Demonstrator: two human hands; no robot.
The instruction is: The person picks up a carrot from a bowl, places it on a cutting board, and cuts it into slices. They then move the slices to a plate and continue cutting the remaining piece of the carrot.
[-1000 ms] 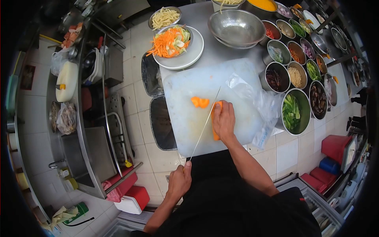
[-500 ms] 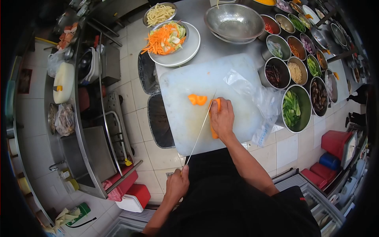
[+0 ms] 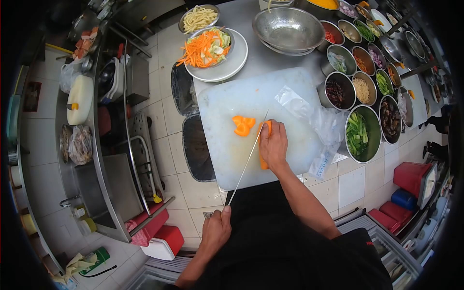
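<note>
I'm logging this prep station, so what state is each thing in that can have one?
Left hand, closed around the knife handle
Right hand, gripping the carrot
Knife, held slantwise, blade at the carrot
Carrot, partly cut
Carrot pieces, cut, lying on the cutting board
Plastic bag, crumpled, partly on the cutting board
Shredded vegetables, heaped up
Metal container, uncovered, holding leafy greens

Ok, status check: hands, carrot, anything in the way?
Left hand gripping knife. Right hand holding carrot on cutting board. Cut slices beyond blade's left side. Plastic bag rightward, apart from knife.
</note>
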